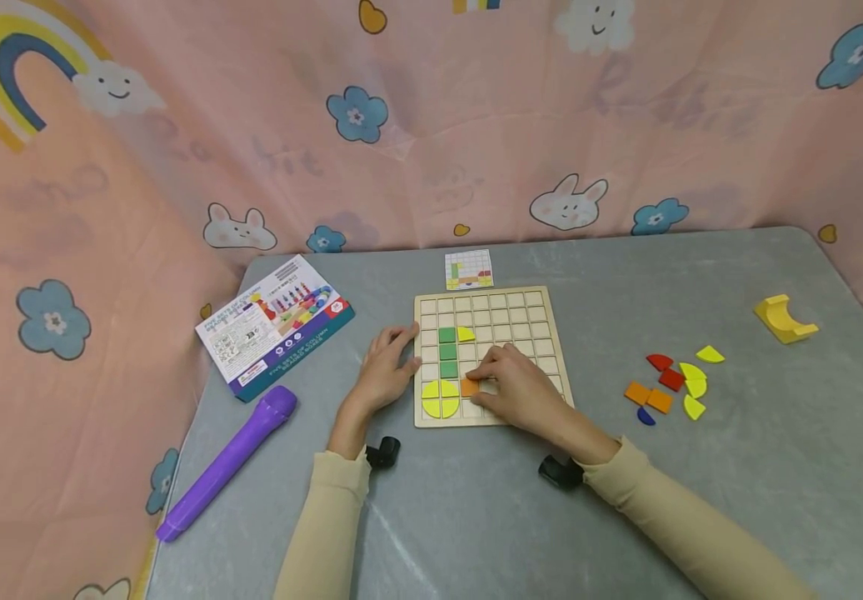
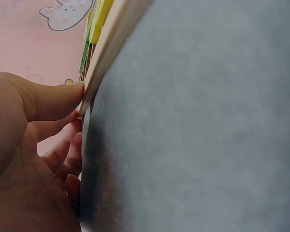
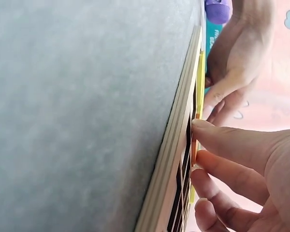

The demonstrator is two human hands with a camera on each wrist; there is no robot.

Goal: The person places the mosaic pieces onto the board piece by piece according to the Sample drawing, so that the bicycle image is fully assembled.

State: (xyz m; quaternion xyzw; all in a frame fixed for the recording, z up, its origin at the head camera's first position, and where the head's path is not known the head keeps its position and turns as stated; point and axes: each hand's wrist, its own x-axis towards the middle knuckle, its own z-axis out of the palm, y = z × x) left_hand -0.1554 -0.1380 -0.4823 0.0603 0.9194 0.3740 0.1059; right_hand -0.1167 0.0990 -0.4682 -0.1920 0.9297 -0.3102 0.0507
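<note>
A wooden grid board (image 1: 486, 292) lies flat on the table. My right hand (image 1: 517, 387) is over its lower middle, thumb and fingers pinching an orange square tile (image 1: 469, 387) at a cell. In the right wrist view, the tile's orange edge (image 3: 194, 145) shows between the fingertips. My left hand (image 1: 385, 371) touches the board's left edge with thumb and fingertips, holding no tile. Three green square tiles (image 1: 447, 352) stand in a column on the board, with a yellow quarter-circle tile (image 1: 465, 334) by the top one. Below them, several yellow quarter-circles (image 1: 431, 408) form a disc.
A small pattern card (image 1: 469, 269) lies behind the board. Loose red, orange, yellow and blue tiles (image 1: 659, 401) are scattered to the right, with a yellow arched block (image 1: 784, 320) beyond. A box (image 1: 274, 325) and a purple microphone-shaped object (image 1: 229, 462) lie at the left.
</note>
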